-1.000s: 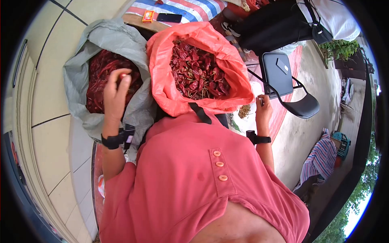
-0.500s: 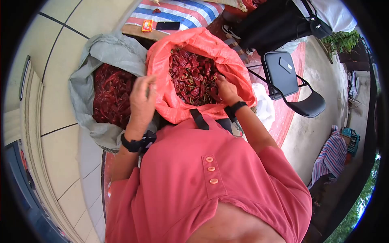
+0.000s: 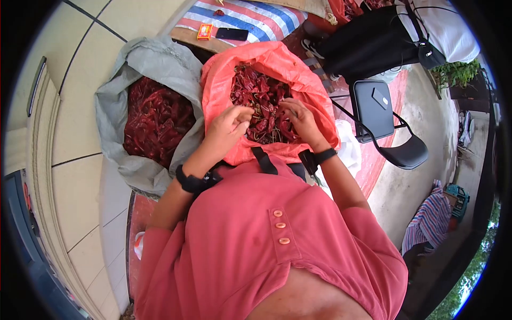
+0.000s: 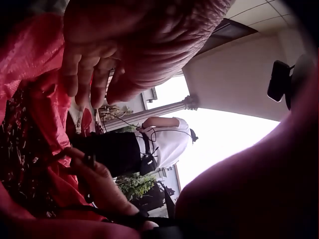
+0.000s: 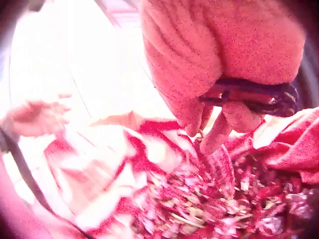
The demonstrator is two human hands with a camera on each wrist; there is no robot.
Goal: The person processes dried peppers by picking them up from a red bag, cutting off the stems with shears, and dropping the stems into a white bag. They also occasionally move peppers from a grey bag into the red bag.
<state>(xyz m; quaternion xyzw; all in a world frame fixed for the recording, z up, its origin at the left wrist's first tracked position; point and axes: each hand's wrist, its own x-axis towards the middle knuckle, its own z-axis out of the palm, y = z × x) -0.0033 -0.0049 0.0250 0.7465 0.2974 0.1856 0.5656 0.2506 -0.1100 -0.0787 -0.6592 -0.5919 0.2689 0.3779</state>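
In the head view my left hand [image 3: 229, 128] hovers at the near-left rim of the red woven sack [image 3: 218, 106], its fingers loosely bent and nothing between them. My right hand [image 3: 301, 118] is over the sack's right side, above dried chili peppers [image 3: 266, 96] with pale stems. The right wrist view shows a dark-handled tool [image 5: 249, 97] with a loop lying across that hand. Its fingertips pinch a dried chili [image 5: 219, 164] just over the heap. A grey woven sack [image 3: 184, 69], left of the red one, holds more dried red chilies [image 3: 157, 122].
Behind the sacks, a striped cloth [image 3: 250, 16] carries a phone [image 3: 232, 34] and a small red-yellow box [image 3: 204, 32]. A black folding chair [image 3: 373, 109] stands to the right. A person in black trousers [image 3: 368, 50] is at the back right. A white bag [image 3: 348, 146] lies beside the red sack.
My left hand has moved right, from over the grey sack to the red sack. My right hand has come in from beside the red sack to over its chilies.
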